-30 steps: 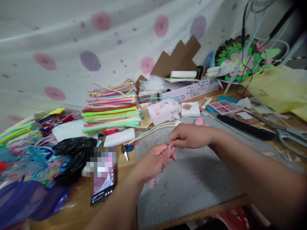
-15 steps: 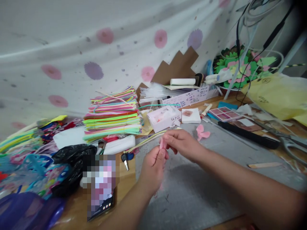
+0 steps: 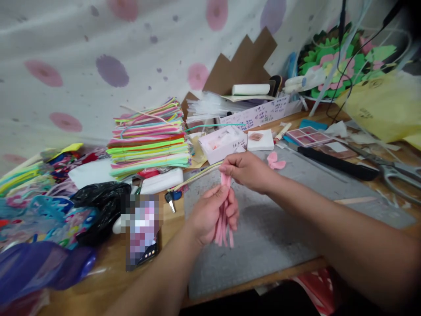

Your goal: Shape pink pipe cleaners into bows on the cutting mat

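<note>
A bundle of pink pipe cleaners [image 3: 222,228] hangs from my two hands, its loose ends fanning downward. My left hand [image 3: 210,210] is closed around the middle of the bundle. At its top, the fingertips of my right hand [image 3: 246,170] pinch the pink strands. Both hands are above a grey cutting mat [image 3: 276,237]. Just beyond my right hand, a pink petal-like piece [image 3: 275,161] lies on the mat. Pale yellow pipe cleaners [image 3: 200,175] rest on the table behind my left hand.
Stacked coloured pipe cleaners [image 3: 148,147] stand back left. Nearby are a white box [image 3: 222,147], a key [image 3: 170,202], a phone [image 3: 144,232] and a black plastic bag [image 3: 101,206]. Scissors [image 3: 394,171], a black-handled tool [image 3: 338,164] and a wooden stick [image 3: 355,200] lie to the right.
The pink pipe cleaners now show hanging below my left hand, and my right hand has risen to their top end. The camera view has tilted downward.
</note>
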`<state>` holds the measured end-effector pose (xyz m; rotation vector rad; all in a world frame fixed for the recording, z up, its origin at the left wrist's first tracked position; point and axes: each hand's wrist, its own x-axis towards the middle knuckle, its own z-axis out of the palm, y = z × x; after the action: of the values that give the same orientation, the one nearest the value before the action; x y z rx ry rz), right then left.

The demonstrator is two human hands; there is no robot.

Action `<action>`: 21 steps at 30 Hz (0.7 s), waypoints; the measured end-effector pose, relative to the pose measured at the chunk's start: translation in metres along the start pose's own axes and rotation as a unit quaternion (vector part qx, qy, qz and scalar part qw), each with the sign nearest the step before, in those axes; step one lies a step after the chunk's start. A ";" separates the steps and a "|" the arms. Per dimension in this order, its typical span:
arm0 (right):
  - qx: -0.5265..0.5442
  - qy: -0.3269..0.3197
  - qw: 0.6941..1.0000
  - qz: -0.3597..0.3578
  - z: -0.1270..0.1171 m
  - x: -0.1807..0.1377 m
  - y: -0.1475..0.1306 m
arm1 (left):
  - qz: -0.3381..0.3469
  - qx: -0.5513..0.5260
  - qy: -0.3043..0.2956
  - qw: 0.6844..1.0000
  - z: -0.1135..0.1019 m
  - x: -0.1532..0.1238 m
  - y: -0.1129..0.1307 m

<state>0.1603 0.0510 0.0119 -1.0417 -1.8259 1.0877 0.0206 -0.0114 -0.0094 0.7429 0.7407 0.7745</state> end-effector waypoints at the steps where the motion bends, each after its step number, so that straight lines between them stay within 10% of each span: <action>1: 0.008 0.005 1.000 0.004 -0.001 0.001 0.001 | -0.009 -0.015 -0.015 1.000 0.000 0.000 -0.001; 11: 0.257 0.027 0.966 0.029 0.011 -0.003 0.008 | 0.063 -0.115 0.046 0.990 -0.004 0.003 0.007; 21: 0.270 0.097 0.955 0.069 0.007 0.003 0.011 | 0.049 0.048 0.100 0.993 -0.009 0.005 0.004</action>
<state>0.1560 0.0546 -0.0003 -0.9085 -1.2109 1.4107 0.0146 -0.0024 -0.0124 0.8000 0.9321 0.9171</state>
